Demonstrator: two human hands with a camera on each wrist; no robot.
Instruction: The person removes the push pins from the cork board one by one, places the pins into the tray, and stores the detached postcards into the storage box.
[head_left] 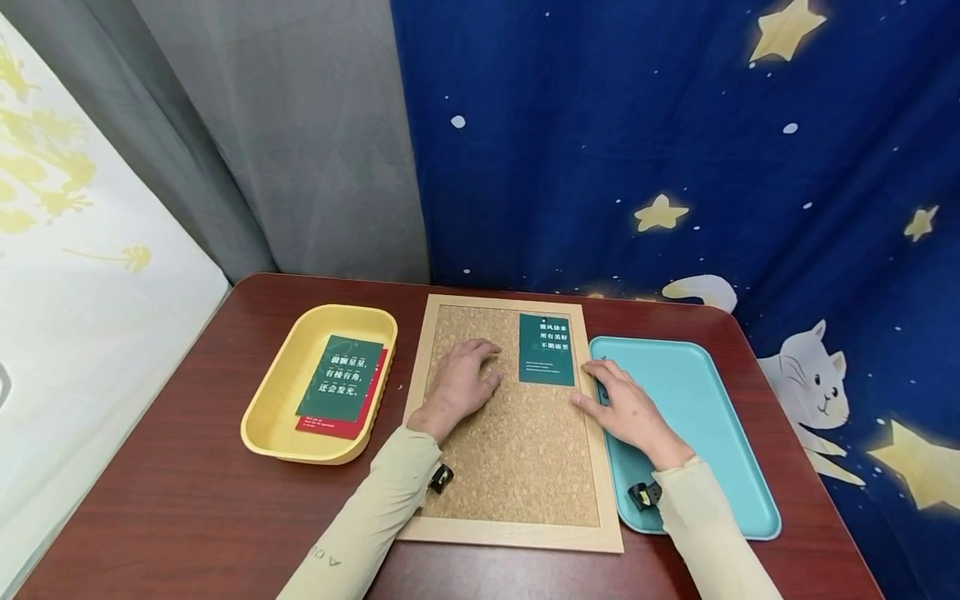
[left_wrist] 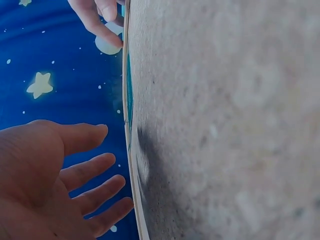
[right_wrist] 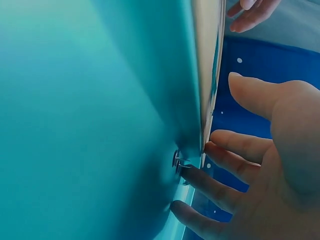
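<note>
A wood-framed cork board (head_left: 525, 450) lies on the table. At its upper right is a green card (head_left: 546, 354) with white writing, and a small dark pin (head_left: 543, 320) shows at the card's top. My left hand (head_left: 463, 379) is over the board's left half, fingers loosely spread and holding nothing; the left wrist view shows it just off the cork. At the board's right frame my right hand (head_left: 626, 407) reaches over the blue tray's edge, fingers relaxed. In the right wrist view its fingertips are at a few small pins (right_wrist: 179, 162) in the tray; whether they touch is unclear.
A yellow basket (head_left: 273, 417) stands on the left with another green card (head_left: 341, 379) over a red card (head_left: 330, 427). The blue tray (head_left: 697, 433) lies along the board's right side. Curtains (head_left: 525, 167) hang behind the table.
</note>
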